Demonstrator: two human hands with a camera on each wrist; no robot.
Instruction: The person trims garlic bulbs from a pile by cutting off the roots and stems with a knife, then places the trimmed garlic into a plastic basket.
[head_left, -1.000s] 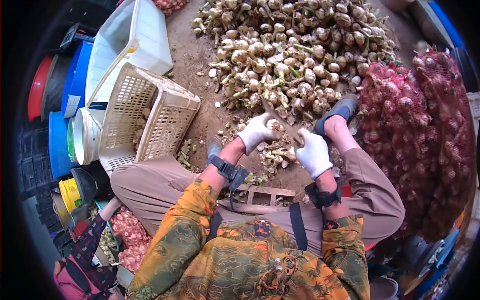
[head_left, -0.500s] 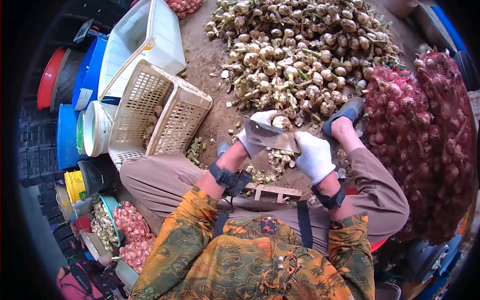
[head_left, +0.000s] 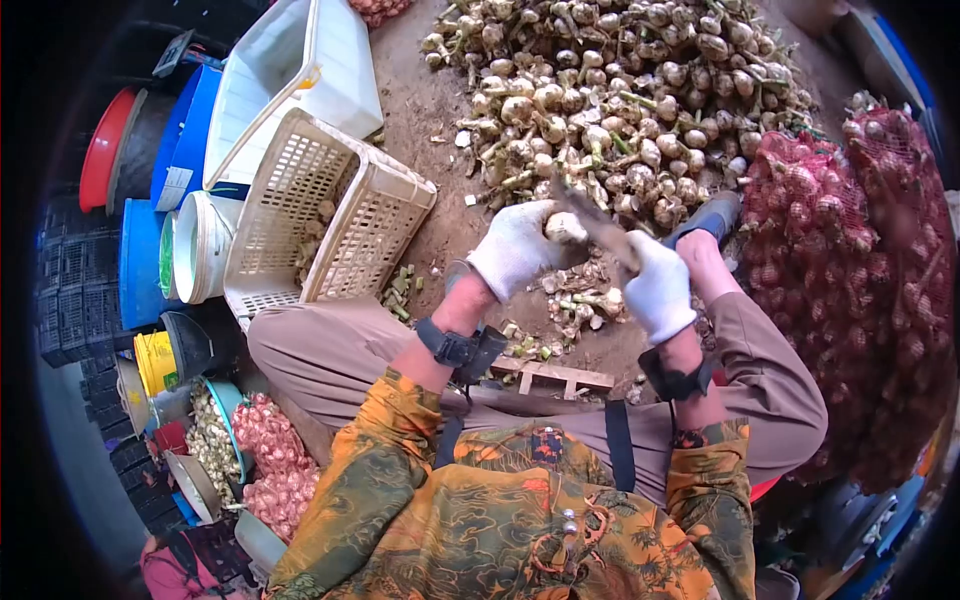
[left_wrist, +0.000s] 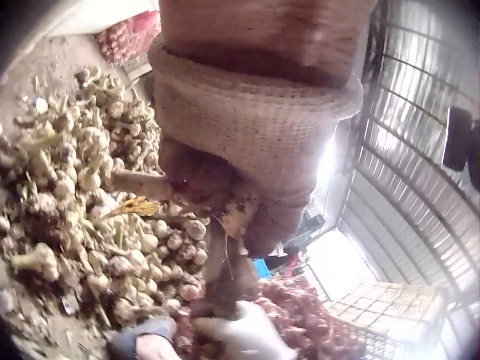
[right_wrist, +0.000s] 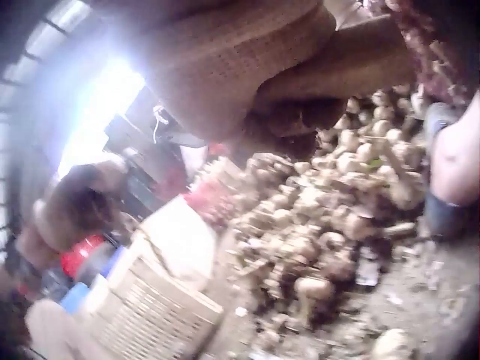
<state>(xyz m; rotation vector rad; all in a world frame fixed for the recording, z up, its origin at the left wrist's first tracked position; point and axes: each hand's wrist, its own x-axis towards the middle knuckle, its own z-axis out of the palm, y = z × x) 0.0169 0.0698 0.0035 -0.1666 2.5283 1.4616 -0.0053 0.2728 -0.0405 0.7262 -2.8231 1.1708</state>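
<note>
My left hand [head_left: 515, 250], in a white knit glove, grips a garlic bulb [head_left: 566, 228] at the front edge of the garlic pile [head_left: 620, 120]. In the left wrist view the bulb's stem [left_wrist: 139, 182] sticks out to one side, and its roots [left_wrist: 238, 217] show beneath the fingers. My right hand [head_left: 658, 290], gloved too, grips a cleaver [head_left: 597, 215] by its handle. The blade is seen nearly edge-on in the head view, close beside the bulb, with its tip pointing up and left. Much of the handle is hidden in the right glove.
A cream perforated crate [head_left: 375, 225] lies tipped at the left, beside a white tub [head_left: 345, 85] and a white bucket [head_left: 205, 245]. Red net sacks of garlic [head_left: 800, 220] stand at the right. Cut stems [head_left: 400, 295] litter the ground near a wooden slat frame [head_left: 555, 375].
The cleaver has turned from showing its broad face half a second ago to nearly edge-on. The bulb in the left hand is now more exposed. The head view has shifted slightly.
</note>
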